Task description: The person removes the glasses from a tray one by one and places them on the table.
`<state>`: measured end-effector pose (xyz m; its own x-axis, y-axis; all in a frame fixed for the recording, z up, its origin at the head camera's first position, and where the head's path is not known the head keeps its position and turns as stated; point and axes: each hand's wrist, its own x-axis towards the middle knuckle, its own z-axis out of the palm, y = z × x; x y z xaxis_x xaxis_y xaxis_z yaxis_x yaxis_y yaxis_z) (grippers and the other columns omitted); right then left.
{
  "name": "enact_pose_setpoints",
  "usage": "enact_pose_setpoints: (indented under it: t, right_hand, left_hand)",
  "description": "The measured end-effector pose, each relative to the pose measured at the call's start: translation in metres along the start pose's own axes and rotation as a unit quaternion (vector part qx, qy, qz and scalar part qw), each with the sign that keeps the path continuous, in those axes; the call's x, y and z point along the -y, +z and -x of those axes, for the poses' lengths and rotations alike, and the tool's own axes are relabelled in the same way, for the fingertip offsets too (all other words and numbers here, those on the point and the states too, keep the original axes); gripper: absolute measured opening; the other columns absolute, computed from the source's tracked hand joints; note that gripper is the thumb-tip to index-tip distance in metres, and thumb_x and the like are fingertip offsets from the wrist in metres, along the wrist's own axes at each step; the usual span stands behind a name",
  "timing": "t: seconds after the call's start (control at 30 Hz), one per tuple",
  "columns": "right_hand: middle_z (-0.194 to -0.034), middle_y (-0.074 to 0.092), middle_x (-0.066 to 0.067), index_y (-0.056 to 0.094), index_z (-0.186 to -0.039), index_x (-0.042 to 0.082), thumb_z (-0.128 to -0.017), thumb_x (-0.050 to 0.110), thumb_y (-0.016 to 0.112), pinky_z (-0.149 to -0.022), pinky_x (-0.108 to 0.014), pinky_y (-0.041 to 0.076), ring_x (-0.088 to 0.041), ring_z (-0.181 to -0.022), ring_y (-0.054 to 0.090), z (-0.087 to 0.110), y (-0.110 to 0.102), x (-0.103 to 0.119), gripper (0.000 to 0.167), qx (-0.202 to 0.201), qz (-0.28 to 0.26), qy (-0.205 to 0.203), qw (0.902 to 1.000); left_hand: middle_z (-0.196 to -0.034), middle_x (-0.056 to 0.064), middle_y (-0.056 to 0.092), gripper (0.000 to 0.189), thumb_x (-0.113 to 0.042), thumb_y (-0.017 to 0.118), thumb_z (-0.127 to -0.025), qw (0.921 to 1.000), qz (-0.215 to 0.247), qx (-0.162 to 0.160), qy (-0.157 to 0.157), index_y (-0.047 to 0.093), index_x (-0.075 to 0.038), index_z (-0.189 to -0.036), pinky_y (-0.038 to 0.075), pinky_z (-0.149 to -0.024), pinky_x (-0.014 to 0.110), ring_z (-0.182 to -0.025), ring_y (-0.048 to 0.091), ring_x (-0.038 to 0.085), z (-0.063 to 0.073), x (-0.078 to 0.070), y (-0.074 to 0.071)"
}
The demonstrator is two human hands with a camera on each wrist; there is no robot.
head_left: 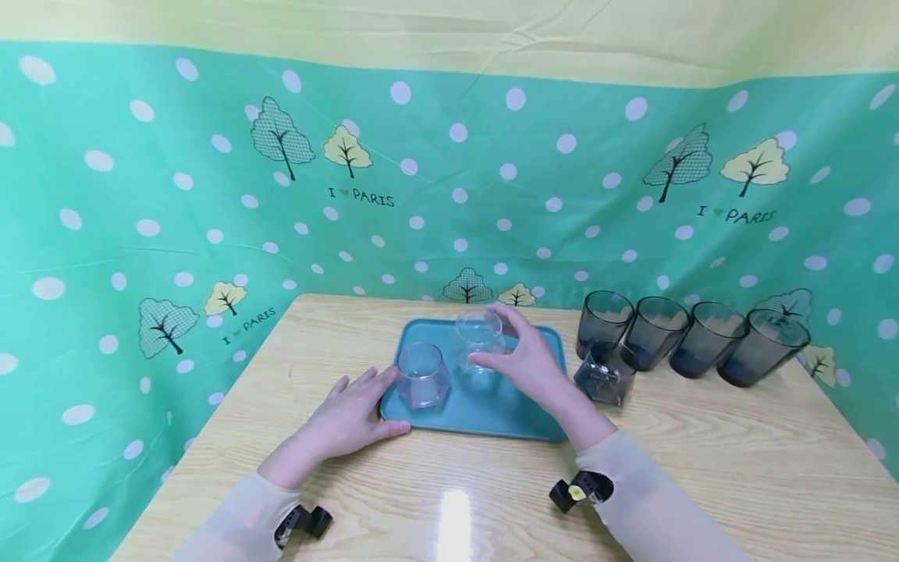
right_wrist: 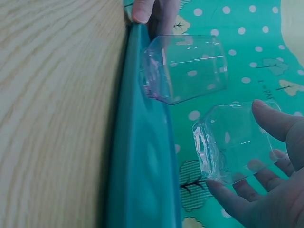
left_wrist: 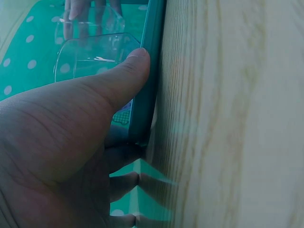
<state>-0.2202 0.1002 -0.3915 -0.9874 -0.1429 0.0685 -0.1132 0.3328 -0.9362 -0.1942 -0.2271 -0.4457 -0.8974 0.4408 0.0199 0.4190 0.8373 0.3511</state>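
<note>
My right hand (head_left: 523, 355) holds a clear glass (right_wrist: 237, 142) from the side, thumb on one side and fingers on the other. That glass is over the back middle of a blue tray (head_left: 506, 410); whether its base touches the tray I cannot tell. Another clear glass (head_left: 423, 375), pinkish at its faceted base, stands upright on the tray's left part. My left hand (head_left: 354, 414) rests at the tray's front left corner. Its thumb (left_wrist: 128, 71) touches the tray's front rim in the left wrist view, and the fingers reach along the left edge.
Right of the tray stands a short dark glass (head_left: 605, 375) with a faceted base. Behind it and further right, several tall dark glasses (head_left: 656, 332) line up in a row. A polka-dot cloth (head_left: 449, 179) hangs behind the wooden table (head_left: 393, 499).
</note>
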Motion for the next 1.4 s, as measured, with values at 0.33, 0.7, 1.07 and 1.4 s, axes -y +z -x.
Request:
enact_pose_setpoints:
  t: [0.33, 0.7, 1.07, 1.4]
  right_hand:
    - [-0.163, 0.053, -0.002, 0.051, -0.164, 0.029, -0.090, 0.022, 0.096, -0.113, -0.052, 0.055, -0.034, -0.146, 0.055, 0.019, -0.023, 0.018, 0.086, -0.002, 0.035, -0.010, 0.9994]
    - [-0.165, 0.051, -0.003, 0.050, -0.165, 0.031, -0.091, 0.028, 0.096, -0.101, -0.052, 0.062, -0.043, -0.139, 0.062, 0.043, -0.058, 0.023, 0.087, -0.009, 0.059, -0.009, 0.9982]
    - [-0.164, 0.055, -0.002, 0.047, -0.167, 0.031, -0.092, 0.043, 0.093, -0.113, -0.063, 0.050, -0.038, -0.152, 0.049, 0.071, -0.102, 0.032, 0.089, -0.030, 0.111, -0.015, 0.9933]
    - [-0.168, 0.051, -0.001, 0.041, -0.171, 0.033, -0.093, 0.049, 0.090, -0.109, -0.064, 0.048, -0.042, -0.154, 0.046, 0.091, -0.148, 0.034, 0.093, -0.071, 0.165, 0.005, 0.9837]
  left_hand:
    - [-0.169, 0.016, 0.049, 0.097, -0.066, 0.079, -0.095, 1.0000, -0.001, -0.001, 0.001, 0.047, -0.010, -0.167, 0.020, -0.123, 0.081, -0.157, 0.039, 0.051, 0.000, 0.002, 0.001]
    - [-0.169, 0.017, 0.049, 0.097, -0.067, 0.078, -0.095, 1.0000, 0.001, 0.001, -0.001, 0.047, -0.009, -0.167, 0.020, -0.123, 0.081, -0.158, 0.039, 0.050, 0.001, 0.004, 0.003]
    - [-0.167, 0.018, 0.051, 0.097, -0.066, 0.078, -0.096, 1.0000, 0.006, 0.000, 0.002, 0.046, -0.008, -0.168, 0.020, -0.123, 0.082, -0.156, 0.040, 0.052, 0.000, 0.002, 0.001]
    - [-0.166, 0.017, 0.053, 0.097, -0.063, 0.082, -0.095, 0.9999, 0.003, -0.009, 0.009, 0.047, -0.009, -0.167, 0.021, -0.122, 0.083, -0.155, 0.042, 0.051, -0.002, 0.002, 0.000]
